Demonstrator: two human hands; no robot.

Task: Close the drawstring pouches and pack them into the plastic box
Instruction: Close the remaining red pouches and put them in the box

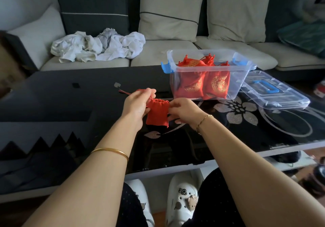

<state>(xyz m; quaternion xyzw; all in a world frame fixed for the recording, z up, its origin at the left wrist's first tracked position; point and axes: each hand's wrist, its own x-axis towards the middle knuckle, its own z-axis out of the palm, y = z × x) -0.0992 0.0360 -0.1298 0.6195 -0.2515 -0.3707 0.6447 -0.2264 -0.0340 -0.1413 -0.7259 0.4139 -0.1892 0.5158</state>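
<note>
Pinches the drawstring [123, 92] of a red pouch [157, 113] with the left hand [135, 105], grips its edge with the right hand [184, 111], just above the tabletop [70, 102], left of the plastic box [241, 72] holding more pouches [218, 83].

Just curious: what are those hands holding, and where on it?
A red drawstring pouch: the left hand pinches its cord at the mouth, the right hand pinches its right edge.

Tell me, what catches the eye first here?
The red pouch, held over the middle of the dark table, with the left hand pinching its cord and the right hand its side. Behind it to the right, a clear plastic box holds more gold-patterned pouches, its lid lying beside it.
</note>
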